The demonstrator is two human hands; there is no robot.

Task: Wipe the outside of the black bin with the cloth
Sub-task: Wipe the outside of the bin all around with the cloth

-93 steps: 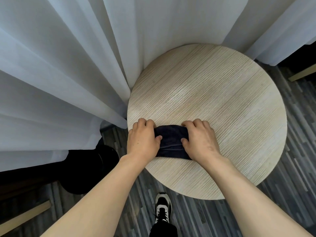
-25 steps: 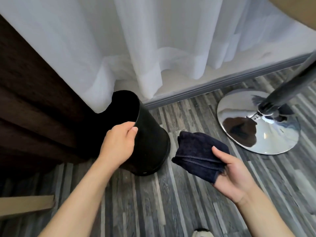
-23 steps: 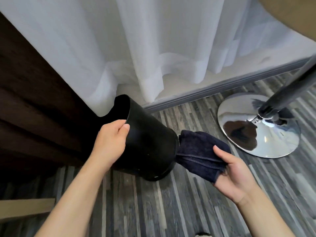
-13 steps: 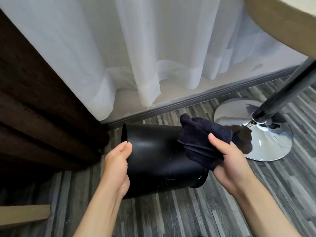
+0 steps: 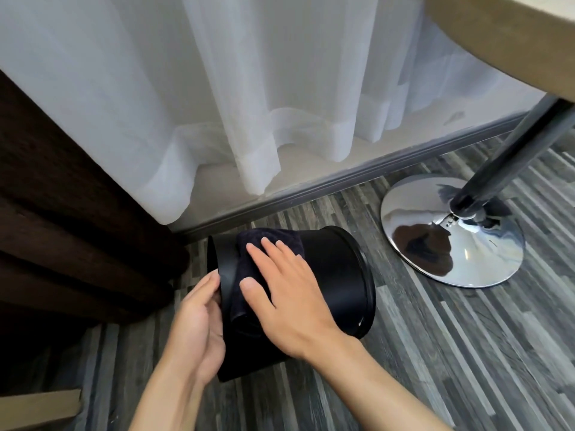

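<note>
Now the cloth [image 5: 267, 253] has slid from the base end of the bin [image 5: 329, 275] up toward its rim, and the bin lies tipped on its side over the grey plank floor [image 5: 435, 353]. From the head camera: right hand [image 5: 286, 290] is spread flat, fingers open, pressing the dark cloth against the bin's outer wall. Left hand [image 5: 199, 328] cups the rim end, palm against it, steadying. Behind hangs the white curtain [image 5: 249, 88]; a chrome bench base [image 5: 451, 231] sits just right of the bin.
</note>
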